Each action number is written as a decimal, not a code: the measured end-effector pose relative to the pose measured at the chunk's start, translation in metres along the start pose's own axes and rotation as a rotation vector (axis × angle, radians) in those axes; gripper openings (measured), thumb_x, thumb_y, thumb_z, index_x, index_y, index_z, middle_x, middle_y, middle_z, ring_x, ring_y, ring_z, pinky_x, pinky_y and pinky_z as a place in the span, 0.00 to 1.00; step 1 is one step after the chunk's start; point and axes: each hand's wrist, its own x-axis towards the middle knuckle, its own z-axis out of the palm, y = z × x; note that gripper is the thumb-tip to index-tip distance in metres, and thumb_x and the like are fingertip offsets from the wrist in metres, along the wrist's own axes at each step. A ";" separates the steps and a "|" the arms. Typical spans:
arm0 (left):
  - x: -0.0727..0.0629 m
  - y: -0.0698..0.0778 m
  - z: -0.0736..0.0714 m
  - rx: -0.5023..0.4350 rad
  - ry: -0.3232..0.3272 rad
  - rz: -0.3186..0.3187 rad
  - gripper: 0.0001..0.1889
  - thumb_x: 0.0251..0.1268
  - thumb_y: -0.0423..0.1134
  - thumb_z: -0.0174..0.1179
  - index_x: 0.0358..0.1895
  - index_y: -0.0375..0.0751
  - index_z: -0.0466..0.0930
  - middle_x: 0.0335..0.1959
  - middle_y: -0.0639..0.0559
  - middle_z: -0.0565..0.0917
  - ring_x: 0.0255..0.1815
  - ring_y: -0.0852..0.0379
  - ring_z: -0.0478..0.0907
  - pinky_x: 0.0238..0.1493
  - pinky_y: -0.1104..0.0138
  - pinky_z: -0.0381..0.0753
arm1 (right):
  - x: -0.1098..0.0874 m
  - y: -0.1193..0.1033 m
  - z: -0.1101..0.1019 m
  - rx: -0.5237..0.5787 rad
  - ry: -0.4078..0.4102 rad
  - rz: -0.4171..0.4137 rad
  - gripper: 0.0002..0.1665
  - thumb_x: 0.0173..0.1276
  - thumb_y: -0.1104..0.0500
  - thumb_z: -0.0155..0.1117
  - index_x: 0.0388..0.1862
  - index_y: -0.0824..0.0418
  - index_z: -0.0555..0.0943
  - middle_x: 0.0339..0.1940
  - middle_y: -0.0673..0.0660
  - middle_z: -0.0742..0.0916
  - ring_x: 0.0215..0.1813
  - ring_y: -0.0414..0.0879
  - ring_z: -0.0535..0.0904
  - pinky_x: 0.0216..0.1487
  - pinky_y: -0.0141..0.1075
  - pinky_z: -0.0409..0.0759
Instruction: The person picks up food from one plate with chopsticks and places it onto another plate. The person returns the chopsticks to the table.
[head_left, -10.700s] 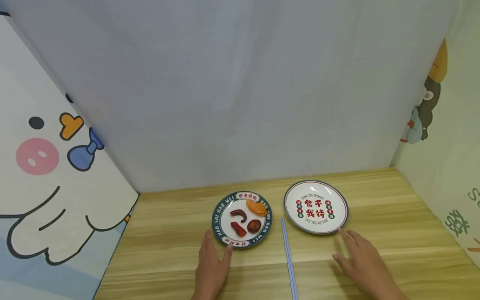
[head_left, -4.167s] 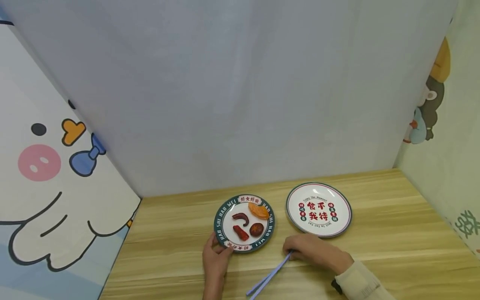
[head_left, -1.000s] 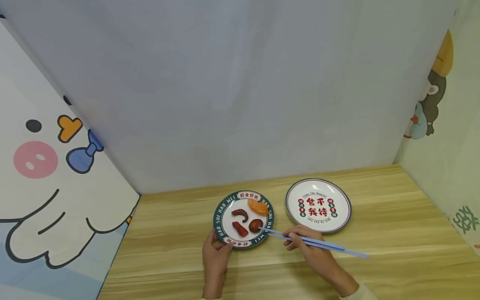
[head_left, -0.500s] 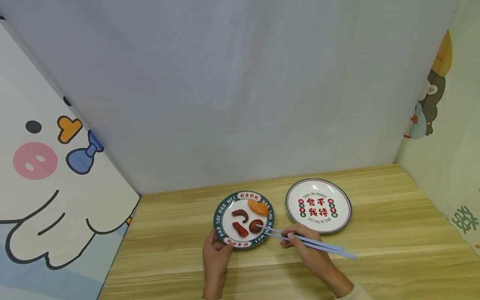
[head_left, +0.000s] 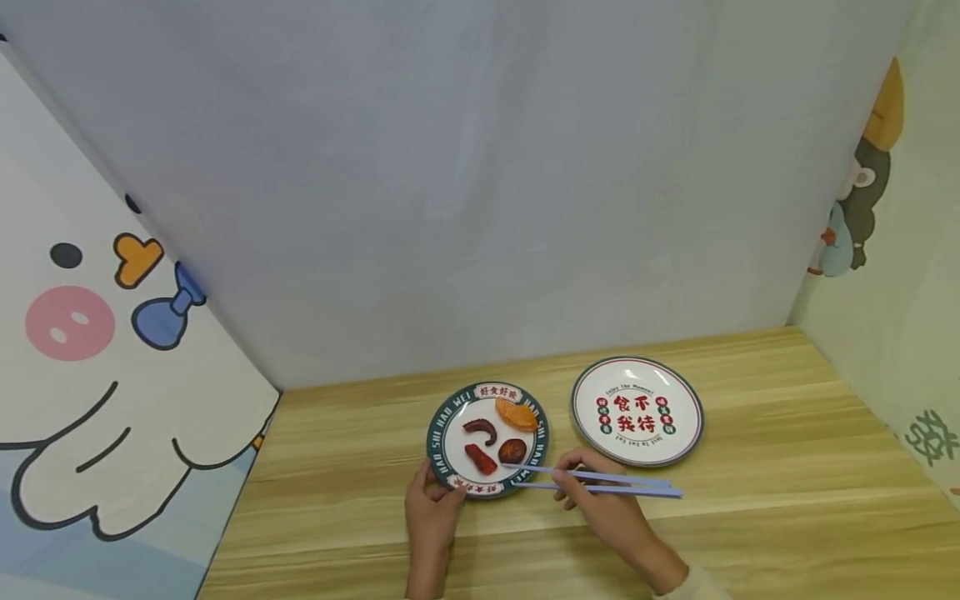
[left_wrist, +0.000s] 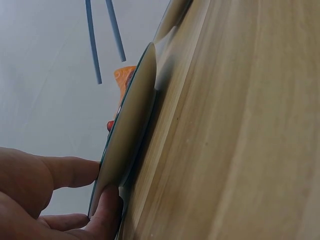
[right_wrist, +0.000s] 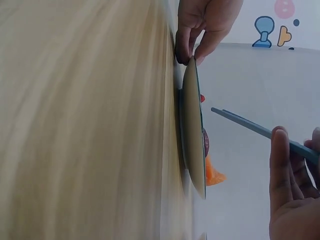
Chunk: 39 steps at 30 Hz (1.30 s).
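A round plate (head_left: 454,447) with a dark green, lettered rim lies face up on the counter (head_left: 337,500), pinched at 7 to 8 o'clock by the left hand (head_left: 435,510). It carries an orange piece (head_left: 516,414) at 2 o'clock, a round brown mushroom (head_left: 512,451) near 4, a red strip (head_left: 481,459) near 7, a dark curl (head_left: 489,428) near 11. Pale-blue chopsticks (head_left: 633,490), held in the right hand (head_left: 607,515), point toward 9 o'clock, tips parted, tilted down above the plate's 5 o'clock side.

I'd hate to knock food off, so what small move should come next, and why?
Perhaps the right hand should lower the chopsticks toward the red piece: their tips hover spread above the food plate near that piece, holding nothing, while the left hand pinches the rim.
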 end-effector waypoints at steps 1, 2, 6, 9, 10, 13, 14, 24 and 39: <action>0.000 0.000 0.000 0.001 0.000 -0.001 0.43 0.53 0.17 0.68 0.76 0.19 0.62 0.56 0.30 0.76 0.42 0.48 0.82 0.32 0.76 0.80 | 0.000 0.000 0.001 0.003 -0.003 -0.006 0.06 0.76 0.68 0.63 0.43 0.74 0.81 0.35 0.69 0.86 0.33 0.44 0.88 0.33 0.37 0.90; 0.000 0.000 0.000 0.001 0.001 0.000 0.43 0.53 0.17 0.69 0.76 0.19 0.62 0.56 0.30 0.76 0.42 0.48 0.82 0.31 0.76 0.80 | 0.001 0.000 0.002 0.006 -0.009 -0.015 0.06 0.77 0.69 0.63 0.43 0.75 0.81 0.35 0.68 0.86 0.34 0.44 0.88 0.34 0.37 0.91; 0.000 -0.001 0.000 -0.001 0.004 0.004 0.43 0.53 0.17 0.69 0.75 0.19 0.63 0.56 0.29 0.76 0.42 0.48 0.83 0.31 0.77 0.80 | 0.001 -0.002 0.004 0.039 -0.046 -0.055 0.08 0.78 0.70 0.59 0.41 0.77 0.81 0.36 0.69 0.85 0.38 0.43 0.87 0.39 0.39 0.92; 0.000 -0.001 0.000 -0.002 0.005 0.009 0.43 0.52 0.17 0.69 0.75 0.18 0.63 0.56 0.29 0.76 0.42 0.47 0.83 0.31 0.76 0.80 | 0.000 -0.004 0.006 0.068 -0.060 -0.051 0.09 0.79 0.70 0.58 0.43 0.79 0.80 0.37 0.71 0.85 0.39 0.42 0.87 0.41 0.40 0.92; 0.000 -0.001 0.000 -0.002 0.005 0.006 0.43 0.52 0.17 0.69 0.75 0.19 0.63 0.56 0.29 0.76 0.42 0.48 0.83 0.32 0.77 0.80 | 0.000 -0.004 0.007 0.073 -0.057 -0.043 0.09 0.79 0.70 0.59 0.43 0.79 0.80 0.37 0.72 0.85 0.39 0.42 0.87 0.41 0.40 0.92; 0.000 0.000 0.001 -0.002 0.001 0.000 0.43 0.53 0.17 0.69 0.76 0.19 0.63 0.56 0.29 0.76 0.42 0.48 0.83 0.32 0.76 0.81 | 0.000 -0.003 0.009 0.078 -0.025 -0.031 0.10 0.78 0.69 0.59 0.45 0.80 0.80 0.37 0.73 0.85 0.37 0.41 0.88 0.39 0.40 0.92; 0.000 0.000 0.001 -0.004 -0.001 -0.003 0.43 0.53 0.17 0.69 0.76 0.19 0.62 0.57 0.29 0.76 0.42 0.48 0.83 0.32 0.76 0.81 | 0.000 -0.002 0.009 0.081 -0.013 -0.029 0.10 0.79 0.69 0.59 0.46 0.80 0.80 0.37 0.71 0.86 0.37 0.42 0.88 0.39 0.40 0.92; 0.000 0.002 0.000 -0.017 -0.003 0.006 0.43 0.52 0.17 0.68 0.76 0.18 0.62 0.57 0.28 0.76 0.40 0.51 0.81 0.31 0.75 0.81 | 0.005 0.003 0.013 0.148 -0.001 -0.022 0.16 0.82 0.69 0.54 0.49 0.86 0.79 0.37 0.62 0.88 0.36 0.45 0.90 0.38 0.41 0.92; -0.001 0.001 0.000 -0.017 0.016 -0.017 0.42 0.54 0.16 0.69 0.76 0.20 0.64 0.57 0.29 0.76 0.37 0.56 0.80 0.30 0.77 0.80 | 0.013 0.011 0.030 0.167 -0.007 0.068 0.16 0.80 0.67 0.59 0.51 0.84 0.80 0.40 0.82 0.84 0.36 0.47 0.89 0.37 0.43 0.92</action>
